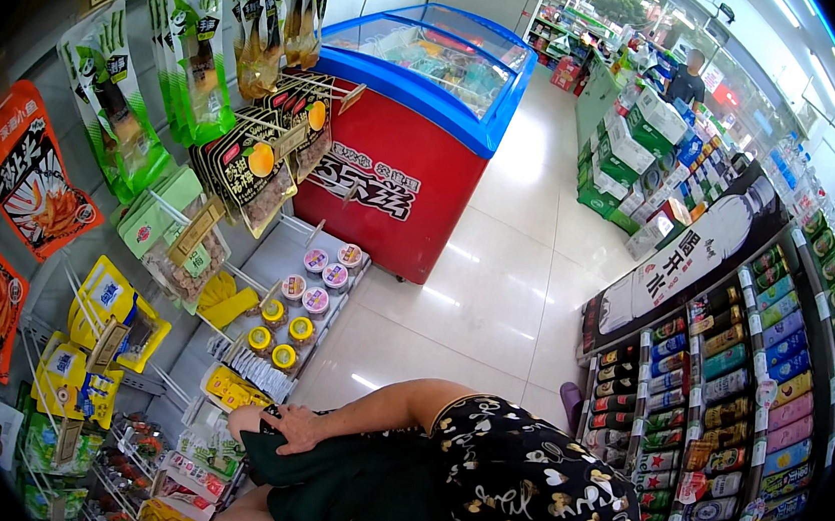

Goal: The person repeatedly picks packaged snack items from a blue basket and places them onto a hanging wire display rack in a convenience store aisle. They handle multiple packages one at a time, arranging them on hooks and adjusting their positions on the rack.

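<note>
My right hand [297,430] rests on my bent knee, over dark green cloth [346,485] draped across my lap. Its fingers are spread and hold nothing. My bare right forearm runs back to a black sleeve with a pale print. Beside the knee are packets of snacks on the lower shelf, including yellow packs [232,388] and green-and-white bags [211,442]. Small tubs with yellow lids [284,355] and tubs with pink and purple lids [316,300] stand a little farther off. My left hand is out of the picture.
Hanging snack bags [110,110] fill the rack on the left. Beyond stands a red-and-blue chest freezer [394,188]. Shelves of drink cans [717,390] line the right, with a purple slipper [571,404] near them. Stacked cartons [630,145] and a person [688,84] are at the back.
</note>
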Action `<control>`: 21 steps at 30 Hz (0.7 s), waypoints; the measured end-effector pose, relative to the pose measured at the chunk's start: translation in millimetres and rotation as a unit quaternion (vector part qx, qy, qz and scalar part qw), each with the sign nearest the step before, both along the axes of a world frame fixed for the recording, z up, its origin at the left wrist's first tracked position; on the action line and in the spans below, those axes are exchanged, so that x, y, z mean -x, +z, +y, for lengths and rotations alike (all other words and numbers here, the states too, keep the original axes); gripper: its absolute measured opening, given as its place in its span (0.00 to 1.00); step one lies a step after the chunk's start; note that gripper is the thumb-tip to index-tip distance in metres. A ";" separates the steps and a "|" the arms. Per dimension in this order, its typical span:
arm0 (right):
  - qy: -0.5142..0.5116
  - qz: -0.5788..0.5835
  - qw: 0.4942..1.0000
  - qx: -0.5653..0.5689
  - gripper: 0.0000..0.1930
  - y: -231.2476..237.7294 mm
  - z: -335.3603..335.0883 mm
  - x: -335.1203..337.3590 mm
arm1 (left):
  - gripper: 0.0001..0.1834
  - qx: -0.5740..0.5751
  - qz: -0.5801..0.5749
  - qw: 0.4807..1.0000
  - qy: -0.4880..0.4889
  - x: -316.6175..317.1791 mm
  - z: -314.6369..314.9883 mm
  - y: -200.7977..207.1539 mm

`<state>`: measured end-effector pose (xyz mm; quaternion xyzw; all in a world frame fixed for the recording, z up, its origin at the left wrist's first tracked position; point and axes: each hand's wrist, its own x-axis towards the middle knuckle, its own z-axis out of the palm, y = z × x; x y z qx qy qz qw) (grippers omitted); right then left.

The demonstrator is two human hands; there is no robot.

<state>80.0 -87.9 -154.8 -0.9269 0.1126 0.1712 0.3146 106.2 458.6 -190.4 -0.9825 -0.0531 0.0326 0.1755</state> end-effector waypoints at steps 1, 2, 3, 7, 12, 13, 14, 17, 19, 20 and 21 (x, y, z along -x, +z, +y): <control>-0.003 0.001 1.000 0.000 0.47 -1.1 0.8 -0.3 | 0.12 0.000 0.001 1.000 0.002 -1.5 0.5 -0.9; -0.005 0.001 1.000 0.000 0.46 -1.5 1.0 -0.6 | 0.12 -0.006 -0.002 1.000 0.004 -0.3 0.8 -3.1; -0.005 0.002 1.000 -0.001 0.46 -0.5 1.1 -0.5 | 0.12 -0.007 -0.003 1.000 0.007 0.5 2.4 -4.2; -0.005 -0.001 1.000 0.002 0.46 3.4 0.8 2.7 | 0.11 -0.018 -0.010 1.000 0.019 3.5 7.5 -10.2; 0.003 -0.009 1.000 0.006 0.47 -3.0 2.0 0.4 | 0.14 -0.033 -0.017 0.980 -0.197 7.8 41.1 -31.2; 0.006 -0.013 1.000 0.013 0.47 -6.6 0.8 -1.3 | 0.15 -0.022 -0.012 0.985 -0.171 8.1 42.8 -33.7; 0.007 -0.014 1.000 0.017 0.47 -8.0 1.3 1.5 | 0.17 -0.014 -0.003 0.989 -0.147 6.8 42.4 -34.2; 0.013 -0.014 0.999 0.027 0.47 1.8 4.9 -2.2 | 0.22 0.052 -0.085 0.995 -0.032 13.4 12.1 -11.0; 0.031 -0.003 0.999 0.031 0.45 6.5 5.2 -1.9 | 0.29 0.227 -0.057 0.965 0.115 10.4 -33.0 23.7; 0.043 0.003 0.998 0.048 0.44 4.2 10.6 -3.5 | 0.23 0.137 -0.125 0.982 0.028 14.7 -44.6 36.6; 0.039 -0.014 0.996 0.080 0.43 2.0 15.4 -1.3 | 0.19 0.196 -0.110 0.972 0.069 20.3 -61.8 52.1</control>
